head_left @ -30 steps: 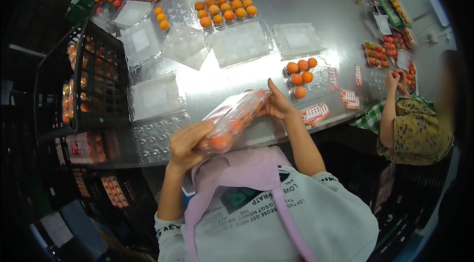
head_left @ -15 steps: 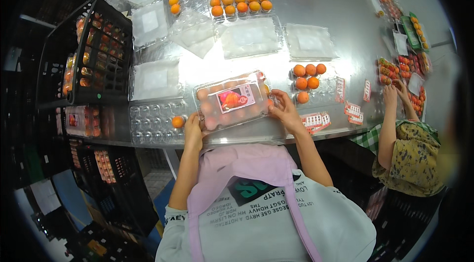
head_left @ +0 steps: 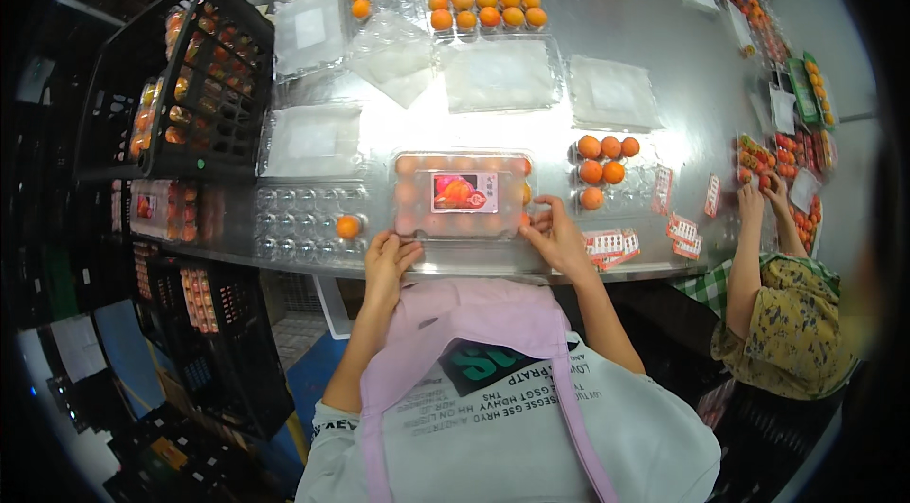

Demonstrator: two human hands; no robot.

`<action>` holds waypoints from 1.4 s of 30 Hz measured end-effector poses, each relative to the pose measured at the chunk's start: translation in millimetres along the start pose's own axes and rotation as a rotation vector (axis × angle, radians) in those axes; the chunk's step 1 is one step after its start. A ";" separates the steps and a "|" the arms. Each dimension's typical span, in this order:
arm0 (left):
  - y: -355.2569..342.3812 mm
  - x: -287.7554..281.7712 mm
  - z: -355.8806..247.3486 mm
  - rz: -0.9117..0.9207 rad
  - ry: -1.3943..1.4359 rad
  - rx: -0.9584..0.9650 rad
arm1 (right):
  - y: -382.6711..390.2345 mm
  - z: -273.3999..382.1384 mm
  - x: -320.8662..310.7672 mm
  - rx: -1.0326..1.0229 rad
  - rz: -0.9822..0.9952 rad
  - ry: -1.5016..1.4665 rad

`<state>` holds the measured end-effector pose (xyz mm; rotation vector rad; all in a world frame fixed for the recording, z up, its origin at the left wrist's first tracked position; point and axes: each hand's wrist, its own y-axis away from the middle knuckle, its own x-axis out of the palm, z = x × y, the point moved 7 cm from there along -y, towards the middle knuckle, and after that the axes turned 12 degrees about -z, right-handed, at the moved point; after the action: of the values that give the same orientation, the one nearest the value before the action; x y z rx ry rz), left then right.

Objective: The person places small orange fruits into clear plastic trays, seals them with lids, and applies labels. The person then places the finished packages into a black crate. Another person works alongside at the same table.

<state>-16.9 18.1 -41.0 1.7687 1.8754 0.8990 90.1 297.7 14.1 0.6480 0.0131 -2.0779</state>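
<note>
A clear plastic clamshell box [head_left: 422,188] of orange-red round fruit lies in front of me, with a pink picture label [head_left: 464,192] on its lid. My left hand [head_left: 387,266] is open at the box's near left corner, its fingers stretched along the near edge. On the other side, my right hand [head_left: 556,236] has its thumb and fingers closed at the near right corner. To the left is a clear moulded tray [head_left: 299,219] holding one orange fruit [head_left: 349,227]. A partly filled tray [head_left: 626,195] with several orange fruits [head_left: 602,160] stands to the right.
A black crate [head_left: 213,76] of packed fruit stands at left. White-padded covers [head_left: 498,74] and a full fruit tray [head_left: 485,3] lie farther back. Label sheets [head_left: 611,247] lie near the right front edge. A co-worker's hands [head_left: 763,190] handle fruit at far right.
The box has gone from tilted to flat and square with the table's edge. My left fingers have loosened from its left side and stretched out. Blue-gloved hands have appeared at the far right.
</note>
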 end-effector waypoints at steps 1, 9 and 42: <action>-2.5 4.9 0.6 0.020 0.043 0.031 | 5.2 1.0 1.0 -0.011 -0.007 0.019; -23.6 22.4 10.3 0.086 0.039 0.095 | 5.7 43.5 -0.3 -0.042 0.122 0.397; -30.3 29.2 -6.3 -0.192 -0.086 0.229 | -33.6 137.8 196.3 -1.249 0.171 0.490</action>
<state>-46.3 46.2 -53.6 1.6849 2.1173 0.5487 -81.6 128.4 36.3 0.3033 1.3496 -1.3087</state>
